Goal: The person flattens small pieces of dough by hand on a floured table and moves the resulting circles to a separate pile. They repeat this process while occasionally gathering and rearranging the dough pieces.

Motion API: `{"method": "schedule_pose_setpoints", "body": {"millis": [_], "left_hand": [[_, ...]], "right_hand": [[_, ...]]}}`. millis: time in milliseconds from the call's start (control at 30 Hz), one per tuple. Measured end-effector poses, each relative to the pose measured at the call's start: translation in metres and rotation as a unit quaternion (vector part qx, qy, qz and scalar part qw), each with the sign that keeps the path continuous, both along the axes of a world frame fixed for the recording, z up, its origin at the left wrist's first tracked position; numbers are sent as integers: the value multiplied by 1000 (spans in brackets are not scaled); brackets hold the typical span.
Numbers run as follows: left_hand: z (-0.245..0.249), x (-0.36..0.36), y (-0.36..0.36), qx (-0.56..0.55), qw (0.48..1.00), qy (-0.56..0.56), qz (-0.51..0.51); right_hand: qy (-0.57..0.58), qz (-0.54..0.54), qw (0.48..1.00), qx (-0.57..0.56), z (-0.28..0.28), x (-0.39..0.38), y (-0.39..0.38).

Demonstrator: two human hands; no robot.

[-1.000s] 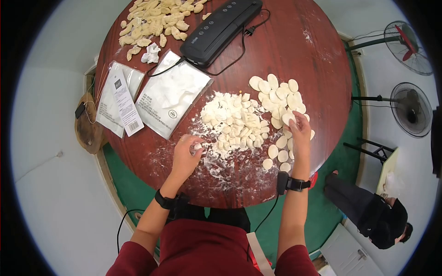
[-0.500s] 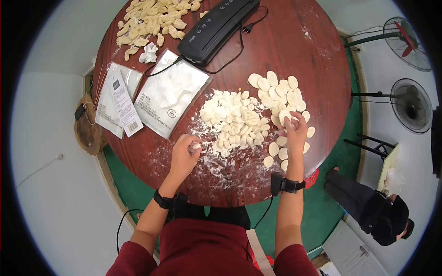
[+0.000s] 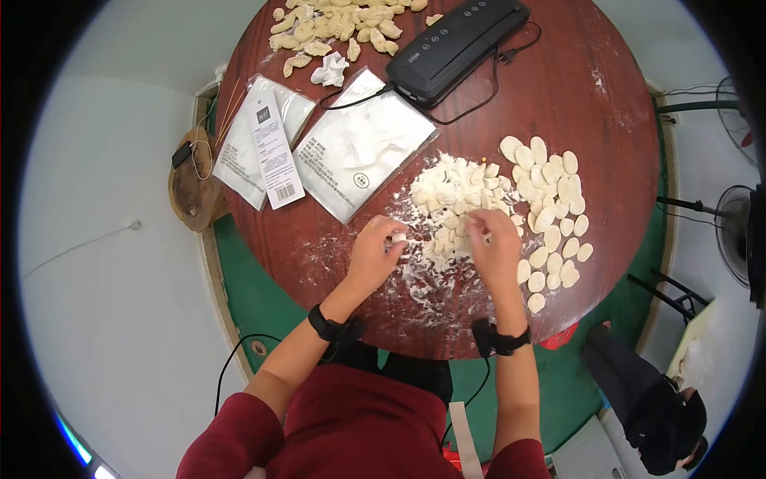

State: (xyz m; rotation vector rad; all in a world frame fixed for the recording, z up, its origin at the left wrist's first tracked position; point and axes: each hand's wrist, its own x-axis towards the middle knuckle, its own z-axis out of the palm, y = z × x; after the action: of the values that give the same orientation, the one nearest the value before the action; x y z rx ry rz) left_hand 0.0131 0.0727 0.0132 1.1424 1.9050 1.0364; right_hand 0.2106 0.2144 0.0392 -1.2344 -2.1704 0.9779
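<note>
- Two flat bags [image 3: 343,172] lie side by side on the round worktop [image 3: 574,88], both printed with dark lines of characters too small to read; the larger also carries a round mark.
- One slip [image 3: 275,152] lies partly over the smaller bag, with a dark square near its upper end, rows of small text and a barcode at its lower end.
- What the bags contain, I cannot tell; the larger looks white and creased through its clear film.
- Beyond them sits a black machine [image 3: 455,52] with a row of round buttons and small pale lettering, not legible; its cord curls beside it.
- Near the middle, small dough pieces [image 3: 447,239] lie heaped against loose flour [image 3: 439,180].
- The left grip [image 3: 375,251] is closed around a small pale lump [image 3: 398,238], just beside the heap.
- The right grip [image 3: 492,247] is curled over the heap; whether it pinches anything, I cannot tell.
- Flat rounds [image 3: 569,188] spread to the right, some overlapping.
- Folded dumplings [image 3: 351,24] crowd the far edge, near a crumpled tissue [image 3: 329,69].
</note>
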Motion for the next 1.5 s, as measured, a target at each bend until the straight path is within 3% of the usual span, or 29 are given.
{"method": "schedule_pose_setpoints", "body": {"millis": [33, 100, 300, 500, 700, 800, 1033, 1100, 1167, 1267, 1500], "left_hand": [[-2, 0, -1, 7, 999, 40, -15], [-3, 1, -4, 18, 998, 50, -13], [-2, -3, -11, 8, 999, 24, -23], [3, -8, -16, 11, 1000, -21, -15], [4, -20, -31, 12, 993, 24, -113], [10, -24, -40, -63, 974, 16, -217], [8, -14, -53, -14, 969, 68, -236], [11, -14, -52, -21, 966, 78, -248], [16, -13, -49, -27, 962, 88, -257], [16, -11, -39, 16, 966, 99, -240], [2, 14, -6, 84, 976, 164, -115]], "right_hand": [[1, -1, 1000, -2, -1, -15, -3], [-84, 54, 987, 124, -1, -40, -6], [-138, 21, 981, 133, -19, -66, -18], [-40, 32, 998, 39, -12, -37, -41], [-74, 60, 994, 43, 1, 27, -79], [-81, 53, 995, -11, -5, 50, -103], [-141, 10, 989, -29, -9, 59, -131], [-145, -6, 989, -28, -4, 58, -130], [-95, -76, 992, 30, -6, 57, -124], [-64, -172, 983, 10, -17, 55, -113], [-61, -338, 932, 113, -40, 21, -106]]}}
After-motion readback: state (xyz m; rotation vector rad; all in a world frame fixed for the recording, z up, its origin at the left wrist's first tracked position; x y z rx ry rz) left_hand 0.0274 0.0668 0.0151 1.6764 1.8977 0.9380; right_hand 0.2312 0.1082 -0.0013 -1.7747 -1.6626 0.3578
